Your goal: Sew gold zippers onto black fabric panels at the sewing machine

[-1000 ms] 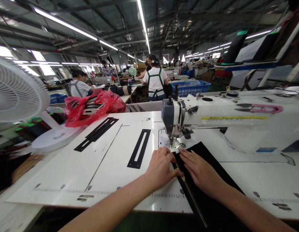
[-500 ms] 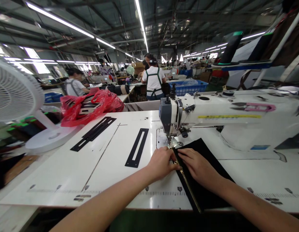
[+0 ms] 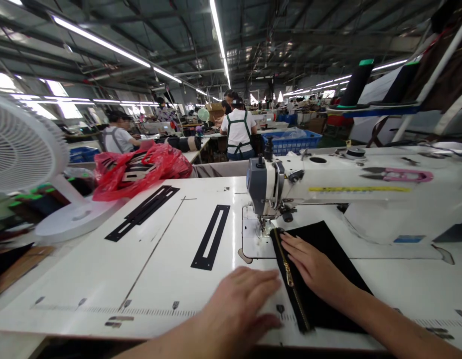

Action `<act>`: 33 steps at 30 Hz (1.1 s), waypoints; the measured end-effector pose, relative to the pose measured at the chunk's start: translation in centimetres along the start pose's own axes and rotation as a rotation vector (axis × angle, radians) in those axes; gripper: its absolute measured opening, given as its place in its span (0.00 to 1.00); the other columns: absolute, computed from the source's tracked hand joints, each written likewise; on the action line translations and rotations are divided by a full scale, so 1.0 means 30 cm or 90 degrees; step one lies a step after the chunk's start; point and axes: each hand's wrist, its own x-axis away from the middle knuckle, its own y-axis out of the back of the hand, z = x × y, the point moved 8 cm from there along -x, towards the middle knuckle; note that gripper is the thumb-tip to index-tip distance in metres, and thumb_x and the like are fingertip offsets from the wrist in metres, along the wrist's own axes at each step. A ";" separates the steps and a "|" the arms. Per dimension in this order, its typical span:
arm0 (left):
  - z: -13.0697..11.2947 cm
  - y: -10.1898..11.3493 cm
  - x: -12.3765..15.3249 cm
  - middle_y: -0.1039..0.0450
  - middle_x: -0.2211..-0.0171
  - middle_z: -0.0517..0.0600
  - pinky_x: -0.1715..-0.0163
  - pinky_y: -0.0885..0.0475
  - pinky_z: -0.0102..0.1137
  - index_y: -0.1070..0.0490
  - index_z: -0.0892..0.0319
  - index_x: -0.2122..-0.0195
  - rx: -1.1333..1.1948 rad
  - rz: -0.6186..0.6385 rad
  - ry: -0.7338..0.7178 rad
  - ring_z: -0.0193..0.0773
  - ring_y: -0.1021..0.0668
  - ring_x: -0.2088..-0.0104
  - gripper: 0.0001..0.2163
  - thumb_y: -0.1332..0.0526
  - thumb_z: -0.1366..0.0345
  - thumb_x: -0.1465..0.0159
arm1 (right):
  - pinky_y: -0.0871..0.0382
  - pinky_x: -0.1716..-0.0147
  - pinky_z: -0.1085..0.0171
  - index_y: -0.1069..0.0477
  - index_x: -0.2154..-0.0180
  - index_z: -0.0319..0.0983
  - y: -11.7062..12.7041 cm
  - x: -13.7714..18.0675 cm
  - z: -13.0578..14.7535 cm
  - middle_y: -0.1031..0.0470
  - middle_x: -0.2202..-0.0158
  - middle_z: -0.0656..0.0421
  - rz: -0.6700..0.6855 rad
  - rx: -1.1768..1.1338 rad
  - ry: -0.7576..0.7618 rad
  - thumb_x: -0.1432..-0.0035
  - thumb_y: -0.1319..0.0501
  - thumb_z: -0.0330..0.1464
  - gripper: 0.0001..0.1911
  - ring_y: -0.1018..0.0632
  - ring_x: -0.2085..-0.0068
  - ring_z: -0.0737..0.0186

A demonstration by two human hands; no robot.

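Note:
A black fabric piece lies on the sewing table, its upper left corner close to the needle area of the white sewing machine. Along its left edge runs a gold zipper with a gold slider. My right hand lies flat on the fabric beside the zipper, fingers stretched toward the presser foot. Left of the zipper, my left hand is slightly blurred, fingers apart, holding nothing and off the fabric.
One black slotted strip lies left of the machine; several more overlap near a red plastic bag. A white fan stands at the left. Pink-handled snips rest on the machine arm. Co-workers sit beyond, near a blue crate.
My left hand has let go of the zipper near the slider and moved back toward me. The zipper's top end now shows beside the needle plate. My right hand stays on the fabric.

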 end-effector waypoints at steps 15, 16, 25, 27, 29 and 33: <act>0.108 0.083 0.235 0.56 0.37 0.61 0.46 0.39 0.48 0.61 0.57 0.35 -0.213 0.171 0.070 0.54 0.43 0.39 0.43 0.37 0.58 0.47 | 0.32 0.51 0.52 0.36 0.45 0.37 0.037 -0.025 -0.029 0.33 0.45 0.51 0.023 -0.004 -0.015 0.39 0.48 0.30 0.20 0.30 0.46 0.55; 0.113 0.093 0.225 0.56 0.37 0.61 0.45 0.41 0.50 0.62 0.57 0.35 -0.192 0.196 0.061 0.55 0.43 0.39 0.45 0.36 0.57 0.49 | 0.31 0.52 0.53 0.36 0.45 0.38 0.039 -0.026 -0.037 0.33 0.45 0.51 0.022 -0.014 -0.012 0.40 0.47 0.31 0.20 0.30 0.47 0.55; 0.069 0.005 0.250 0.35 0.45 0.53 0.42 0.40 0.40 0.56 0.53 0.36 -0.201 0.144 -0.090 0.44 0.34 0.43 0.29 0.46 0.67 0.36 | 0.36 0.47 0.49 0.36 0.46 0.34 0.025 0.014 0.027 0.34 0.44 0.50 -0.010 0.057 0.003 0.38 0.48 0.31 0.20 0.33 0.44 0.53; 0.070 -0.027 0.256 0.39 0.42 0.54 0.43 0.38 0.41 0.54 0.54 0.36 -0.233 0.134 -0.075 0.48 0.37 0.41 0.29 0.44 0.65 0.37 | 0.35 0.47 0.50 0.36 0.45 0.35 0.022 0.019 0.036 0.34 0.44 0.50 -0.016 0.047 0.000 0.39 0.48 0.31 0.20 0.33 0.44 0.54; 0.079 -0.021 0.243 0.45 0.39 0.57 0.45 0.38 0.46 0.55 0.54 0.36 -0.239 0.103 -0.054 0.54 0.41 0.40 0.32 0.41 0.59 0.38 | 0.35 0.46 0.50 0.36 0.45 0.36 0.023 0.020 0.037 0.35 0.44 0.50 -0.016 0.037 -0.004 0.39 0.47 0.31 0.20 0.33 0.44 0.53; 0.100 0.013 0.183 0.50 0.37 0.61 0.44 0.42 0.51 0.59 0.57 0.35 -0.179 0.139 -0.019 0.56 0.43 0.39 0.38 0.40 0.56 0.42 | 0.36 0.46 0.49 0.38 0.44 0.36 0.018 0.018 0.029 0.37 0.42 0.51 0.006 0.044 -0.018 0.39 0.48 0.31 0.22 0.34 0.43 0.53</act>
